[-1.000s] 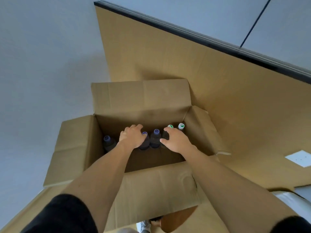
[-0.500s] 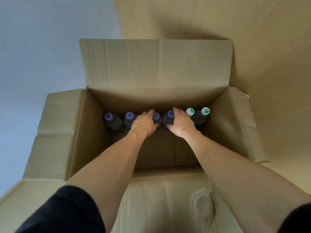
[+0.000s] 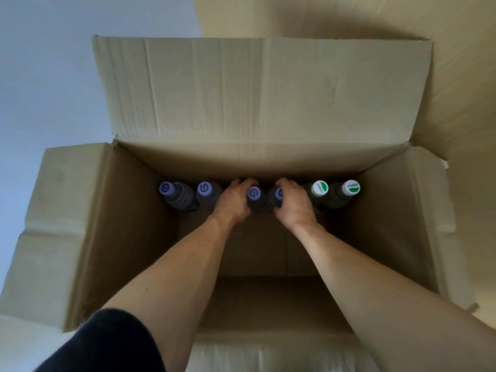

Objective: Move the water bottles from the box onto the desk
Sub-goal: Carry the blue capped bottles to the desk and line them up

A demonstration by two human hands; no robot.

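1. Here, a large open cardboard box [image 3: 134, 224] fills most of the view, its four flaps folded outward; the far flap [image 3: 263, 92] stands up toward a tan surface [image 3: 461, 76] behind and to the right.
2. A pale blue-grey surface [image 3: 40, 76] lies to the left of the box; whether it is floor or wall cannot be told.
3. Six water bottles stand upright in a row along the box's far wall: four with purple caps on the left, two with white-and-green caps [image 3: 320, 188] on the right.
4. The leftmost purple-capped bottle [image 3: 177, 196] and its neighbour [image 3: 208, 196] stand untouched.
5. The left hand [image 3: 232, 202] curls round the third purple-capped bottle [image 3: 254, 196].
6. The right hand [image 3: 294, 204] curls round the fourth purple-capped bottle [image 3: 276, 196], just beside the first white-capped one.
7. Both forearms reach down past the box's near wall; a dark sleeve [image 3: 107, 342] shows on the left arm.
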